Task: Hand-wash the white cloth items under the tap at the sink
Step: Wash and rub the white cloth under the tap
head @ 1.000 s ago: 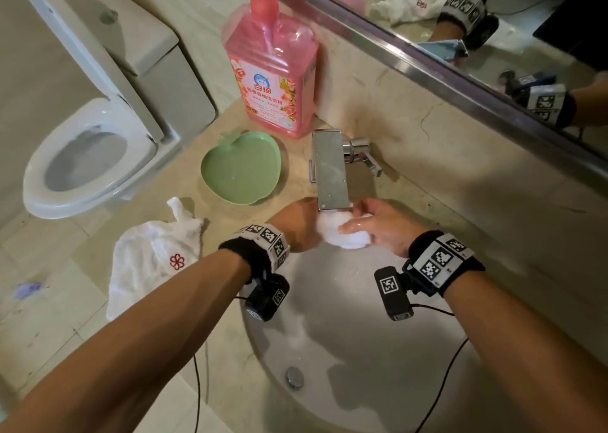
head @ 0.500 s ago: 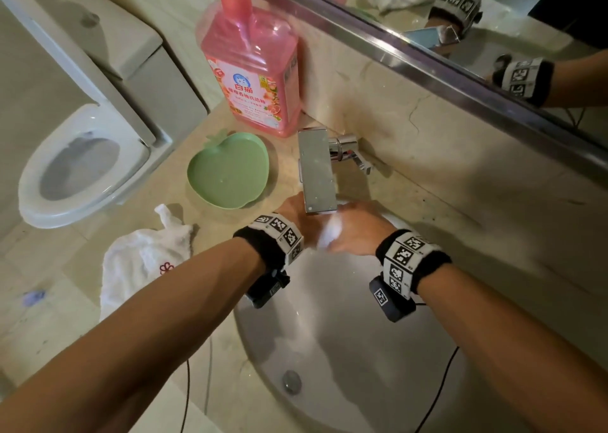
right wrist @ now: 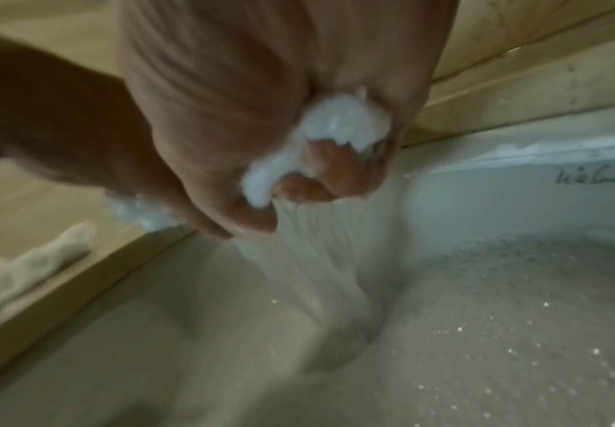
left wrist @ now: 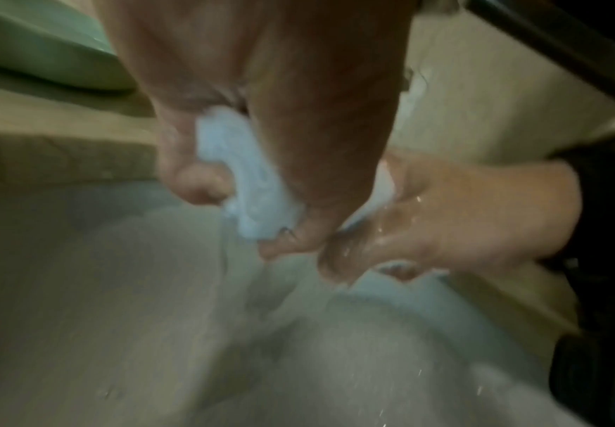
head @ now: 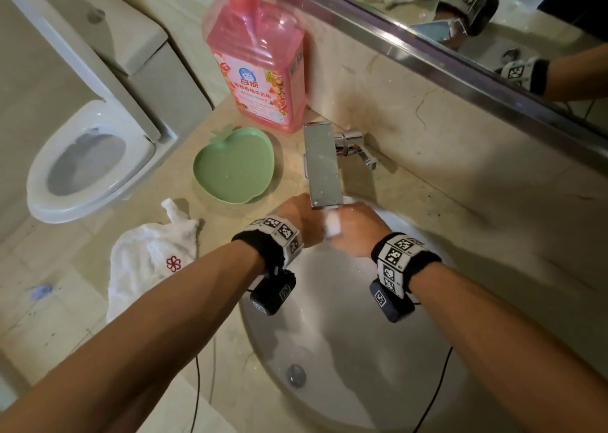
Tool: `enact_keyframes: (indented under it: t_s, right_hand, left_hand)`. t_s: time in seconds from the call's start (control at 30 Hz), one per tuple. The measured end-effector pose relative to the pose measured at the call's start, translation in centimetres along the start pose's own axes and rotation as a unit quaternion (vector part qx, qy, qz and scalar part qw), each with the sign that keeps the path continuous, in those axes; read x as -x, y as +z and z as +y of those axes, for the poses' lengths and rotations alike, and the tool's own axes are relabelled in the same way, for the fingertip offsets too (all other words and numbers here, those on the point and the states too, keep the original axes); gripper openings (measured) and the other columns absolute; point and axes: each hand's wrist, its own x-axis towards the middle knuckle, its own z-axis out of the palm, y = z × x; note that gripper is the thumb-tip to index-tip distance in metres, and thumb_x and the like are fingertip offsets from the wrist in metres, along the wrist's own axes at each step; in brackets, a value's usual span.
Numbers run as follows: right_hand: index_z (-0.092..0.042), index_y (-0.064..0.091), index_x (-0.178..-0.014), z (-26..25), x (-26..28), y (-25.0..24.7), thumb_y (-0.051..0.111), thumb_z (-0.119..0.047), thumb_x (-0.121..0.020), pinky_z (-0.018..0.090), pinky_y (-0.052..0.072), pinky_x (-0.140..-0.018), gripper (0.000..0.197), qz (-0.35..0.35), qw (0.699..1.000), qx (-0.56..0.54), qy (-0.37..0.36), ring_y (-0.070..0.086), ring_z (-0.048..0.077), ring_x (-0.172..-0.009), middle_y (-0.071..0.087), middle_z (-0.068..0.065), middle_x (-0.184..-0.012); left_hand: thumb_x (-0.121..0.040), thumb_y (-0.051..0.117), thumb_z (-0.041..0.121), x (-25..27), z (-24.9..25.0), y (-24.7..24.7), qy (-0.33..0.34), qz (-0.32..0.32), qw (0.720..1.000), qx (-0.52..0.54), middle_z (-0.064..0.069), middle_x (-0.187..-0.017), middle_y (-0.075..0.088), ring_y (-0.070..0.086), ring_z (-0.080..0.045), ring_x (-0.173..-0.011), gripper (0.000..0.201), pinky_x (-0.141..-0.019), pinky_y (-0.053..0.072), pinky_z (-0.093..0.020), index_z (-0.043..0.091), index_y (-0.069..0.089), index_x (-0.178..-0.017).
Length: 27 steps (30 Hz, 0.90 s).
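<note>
- I'm gripping a small white cloth [head: 332,227] with both hands, the left hand [head: 301,223] and the right hand [head: 358,232] curling tight round it just under the tap [head: 322,169], over the far part of the sink [head: 345,350].
- Water is streaming down from my right fist in the right wrist view, so I judge I'm squeezing and rinsing.
- To do this well, I'm aiming to keep the wad under the spout and knead it evenly.
- A second white cloth [head: 148,261] is lying on the bench [head: 98,301] to the left, waiting its turn.
- The tap is hanging right above my knuckles, so lifting is tight; the bowl is offering open room nearer me.
- The green dish [head: 233,166] and pink bottle [head: 260,67] are crowding the far left.
</note>
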Motion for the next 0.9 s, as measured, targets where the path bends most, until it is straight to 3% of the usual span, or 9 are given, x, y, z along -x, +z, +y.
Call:
enact_keyframes:
  t_s: [0.03, 0.1, 0.13, 0.17, 0.23, 0.47, 0.6, 0.73, 0.9]
  right_hand:
    - [-0.023, 0.068, -0.106, 0.2, 0.0, 0.0, 0.071, -0.039, -0.080, 0.034, 0.056, -0.083, 0.031, -0.006, 0.999, -0.049, 0.016, 0.067, 0.020, -0.092, 0.072, -0.001, -0.101]
    - [-0.026, 0.062, -0.117, 0.7, 0.2, 0.1, 0.078, -0.045, -0.075, 0.035, 0.055, -0.088, 0.049, -0.003, 0.990, -0.134, 0.042, 0.065, 0.017, -0.099, 0.069, -0.004, -0.109]
    - [-0.025, 0.055, -0.124, 0.8, 0.3, 0.2, 0.081, -0.047, -0.073, 0.036, 0.055, -0.090, 0.062, -0.002, 0.984, -0.170, 0.052, 0.064, 0.016, -0.102, 0.067, -0.004, -0.113]
    - [-0.023, 0.048, -0.130, 0.7, 0.5, 0.2, 0.084, -0.048, -0.071, 0.038, 0.054, -0.091, 0.073, -0.004, 0.978, -0.200, 0.058, 0.063, 0.017, -0.104, 0.065, -0.002, -0.116]
    - [-0.021, 0.044, -0.135, -0.1, 0.8, 0.4, 0.084, -0.050, -0.070, 0.043, 0.053, -0.095, 0.081, 0.007, 0.977, -0.209, 0.040, 0.061, 0.021, -0.110, 0.063, 0.002, -0.120]
    - [-0.027, 0.068, -0.124, -3.4, 1.5, 1.0, 0.068, -0.070, -0.079, 0.035, 0.036, -0.110, 0.062, 0.171, 0.980, -0.081, -0.063, 0.049, 0.019, -0.126, 0.062, -0.002, -0.131]
    - [-0.021, 0.073, -0.115, -3.8, 2.1, 1.6, 0.082, -0.044, -0.077, 0.043, 0.046, -0.103, 0.045, 0.246, 0.953, -0.150, -0.090, 0.053, 0.029, -0.120, 0.064, 0.010, -0.124]
    - [-0.032, 0.069, -0.106, -4.0, 2.5, 2.1, 0.082, -0.045, -0.074, 0.030, 0.052, -0.088, 0.038, 0.189, 0.949, -0.226, -0.107, 0.059, 0.017, -0.106, 0.067, -0.007, -0.108]
    - [-0.020, 0.071, -0.090, -2.7, 2.5, 1.4, 0.077, -0.029, -0.087, 0.028, 0.051, -0.081, 0.011, 0.144, 0.945, -0.288, -0.052, 0.066, 0.012, -0.093, 0.071, -0.003, -0.097]
  left_hand:
    - [-0.089, 0.060, 0.027, -0.5, -2.8, 0.3, -0.005, -0.044, 0.999, -0.013, -0.002, -0.101, 0.065, 0.065, -0.014, -0.088, 0.038, -0.075, 0.051, -0.020, 0.009, 0.061, -0.123]
    - [-0.086, 0.064, 0.022, -0.4, -3.9, -0.7, -0.180, 0.024, 0.983, -0.026, 0.002, -0.094, 0.060, 0.063, 0.002, -0.084, 0.047, -0.073, 0.047, -0.009, 0.000, 0.056, -0.127]
    - [-0.083, 0.067, 0.025, -0.2, -4.6, -0.4, -0.173, 0.030, 0.984, 0.029, -0.001, -0.104, 0.061, 0.063, -0.002, -0.097, 0.052, -0.084, 0.047, -0.014, 0.005, 0.051, -0.128]
    - [-0.077, 0.074, 0.028, -0.4, -6.5, 0.6, -0.007, 0.059, 0.995, 0.080, -0.005, -0.117, 0.060, 0.060, -0.012, -0.111, 0.065, -0.095, 0.047, -0.024, 0.009, 0.046, -0.133]
    - [-0.070, 0.081, 0.033, 0.7, -3.8, -1.5, 0.078, 0.044, 0.973, 0.215, 0.000, -0.120, 0.059, 0.059, -0.023, -0.112, 0.069, -0.091, 0.050, -0.035, 0.021, 0.046, -0.128]
    - [-0.079, 0.073, 0.043, 3.4, -5.1, -2.6, 0.049, 0.052, 0.902, 0.426, -0.002, -0.107, 0.068, 0.069, -0.017, -0.093, 0.037, -0.071, 0.058, -0.030, 0.023, 0.062, -0.108]
    - [-0.087, 0.056, 0.029, 4.5, -5.1, -3.0, 0.046, 0.009, 0.872, 0.488, -0.014, -0.118, 0.064, 0.066, -0.026, -0.094, 0.044, -0.072, 0.059, -0.039, 0.015, 0.056, -0.129]
    - [-0.065, 0.062, 0.018, 4.9, -5.2, -2.9, 0.019, 0.009, 0.887, 0.461, -0.016, -0.119, 0.062, 0.064, -0.032, -0.106, 0.069, -0.094, 0.054, -0.050, 0.015, 0.049, -0.133]
    - [-0.082, 0.078, 0.035, 4.0, -5.1, -1.5, 0.022, 0.085, 0.888, 0.452, -0.009, -0.101, 0.069, 0.068, -0.014, -0.074, 0.050, -0.063, 0.059, -0.029, 0.011, 0.054, -0.118]
